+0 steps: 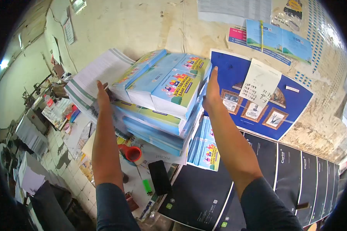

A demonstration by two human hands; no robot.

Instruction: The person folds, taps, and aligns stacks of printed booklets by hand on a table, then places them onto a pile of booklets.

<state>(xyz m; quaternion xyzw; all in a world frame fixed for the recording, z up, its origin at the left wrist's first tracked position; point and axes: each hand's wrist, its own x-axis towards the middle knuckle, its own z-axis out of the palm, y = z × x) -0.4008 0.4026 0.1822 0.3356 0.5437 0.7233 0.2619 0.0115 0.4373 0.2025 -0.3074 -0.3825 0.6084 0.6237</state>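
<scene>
Light-blue and yellow booklets form a tall stack against the wall, its top covers printed "Buku Tabungan Bank Sampah". My left hand is at the left side of the stack, thumb up, the other fingers mostly hidden. On the opposite side, my right hand lies along the stack's right edge, its thumb pointing up and its fingers out of sight behind. The two hands have the upper booklets between them. Lower layers sit slightly uneven. A smaller pile of the same booklets lies just right of the stack's base.
Left of the stack lie large printed sheets. Nearer me are a red-orange tape roll, a black phone and a green-handled tool. Black "Carta" boards cover the right side. A blue poster leans on the wall.
</scene>
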